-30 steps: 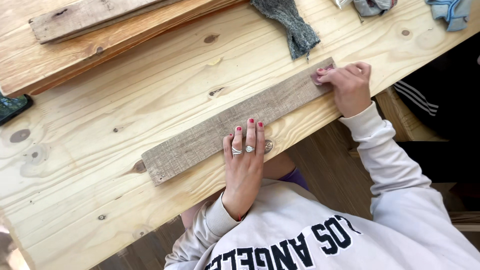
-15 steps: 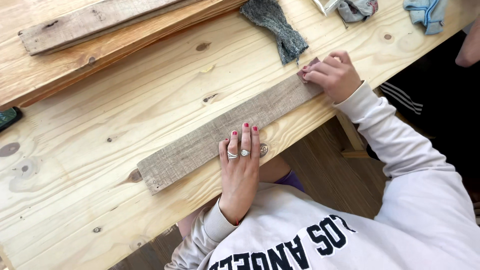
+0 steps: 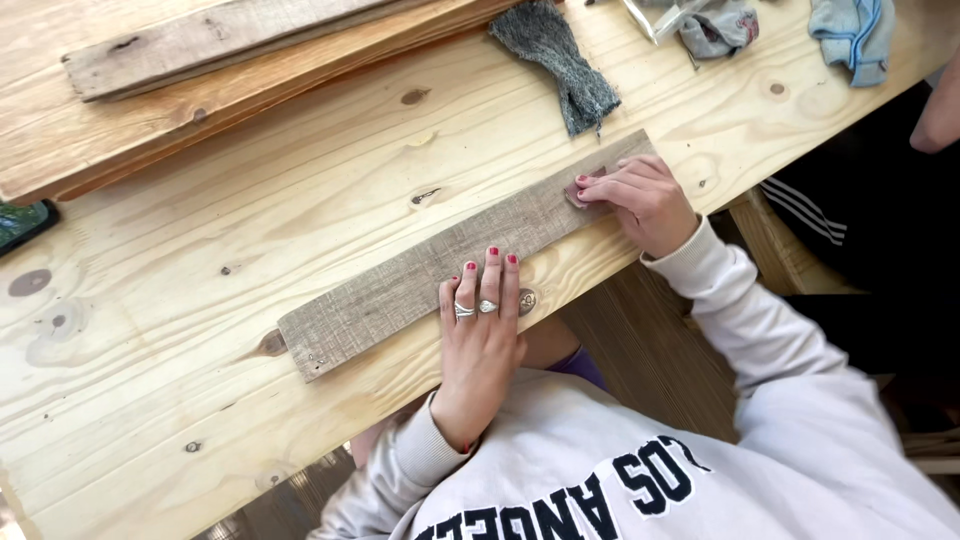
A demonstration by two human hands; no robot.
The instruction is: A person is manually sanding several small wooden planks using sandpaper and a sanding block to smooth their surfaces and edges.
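A weathered grey plank [image 3: 400, 290] lies slantwise on the pale pine table [image 3: 200, 330], close to its near edge. My left hand [image 3: 482, 330] rests flat on the plank's middle, fingers straight and pressing down, with rings on two fingers. My right hand [image 3: 645, 200] is at the plank's right end, fingertips pinching a small brown piece of sandpaper [image 3: 580, 188] against the wood.
A grey wad of steel wool [image 3: 560, 65] lies just beyond the plank. Longer boards [image 3: 210, 40] are stacked at the back left. Rags [image 3: 850, 30] sit at the back right, a dark phone [image 3: 20, 222] at the left edge. Another person's arm [image 3: 940, 110] shows at far right.
My right hand has slid a little to the left along the plank with the sandpaper, away from its end. My left hand stays pressed on the plank.
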